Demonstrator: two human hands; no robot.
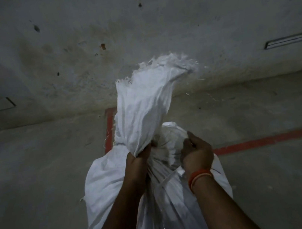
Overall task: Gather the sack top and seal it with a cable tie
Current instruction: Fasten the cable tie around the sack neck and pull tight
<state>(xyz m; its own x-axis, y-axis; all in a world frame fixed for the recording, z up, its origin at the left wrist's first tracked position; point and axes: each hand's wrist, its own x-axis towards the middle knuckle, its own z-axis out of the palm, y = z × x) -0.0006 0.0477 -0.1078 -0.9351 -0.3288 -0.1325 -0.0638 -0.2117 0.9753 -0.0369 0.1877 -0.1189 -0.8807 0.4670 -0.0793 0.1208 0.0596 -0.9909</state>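
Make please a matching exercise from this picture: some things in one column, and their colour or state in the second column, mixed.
Things:
1. left hand
2. right hand
3. sack top
4. floor line

States:
A. red, painted on concrete
B. white, frayed, bunched upright
C. clamped round the sack's neck
D. wrist wears an orange band

Pairs: 1-C, 2-D, 3-B, 4-A

We record a white woven sack (pixel 116 178), full and upright on the floor, near the corner of its red lines. Its top (pixel 144 103) is bunched into a twisted neck and rises, tilted right, to a frayed edge. We cannot make out a cable tie.
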